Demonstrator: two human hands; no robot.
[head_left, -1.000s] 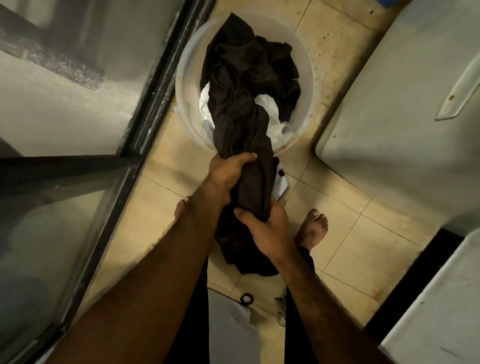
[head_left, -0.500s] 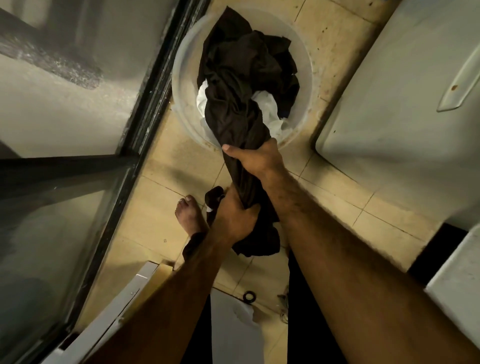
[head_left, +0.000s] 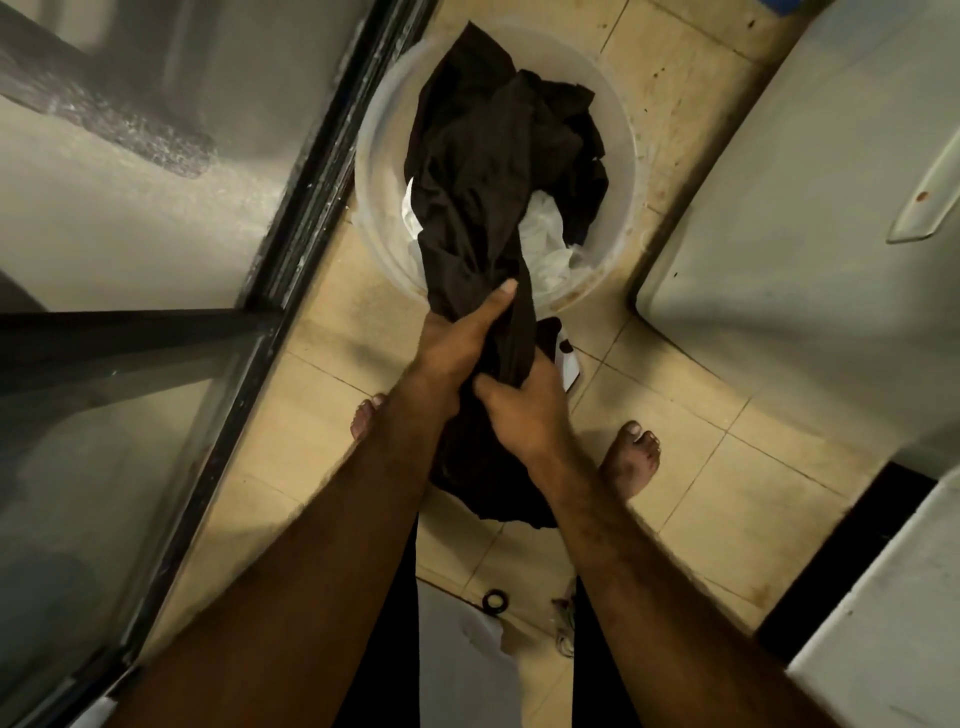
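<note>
A long dark cloth (head_left: 483, 208) trails out of a round translucent tub (head_left: 384, 156) on the tiled floor and hangs down between my arms. My left hand (head_left: 457, 348) grips the twisted cloth just in front of the tub's near rim, thumb laid along it. My right hand (head_left: 519, 410) grips the same cloth a little lower, close against the left hand. The loose end (head_left: 493, 493) hangs below my hands. White cloth (head_left: 545, 244) lies in the tub under the dark one.
A dark-framed glass door (head_left: 291, 249) runs along the left. A white appliance (head_left: 805, 234) stands at the right, another white surface (head_left: 883, 623) at the lower right. My bare feet (head_left: 631, 457) stand on the tiles. A small black ring (head_left: 493, 601) lies on the floor.
My hands have swapped places along the cloth: the left hand moved up toward the tub and the right hand dropped below it. More of the cloth hangs out of the tub.
</note>
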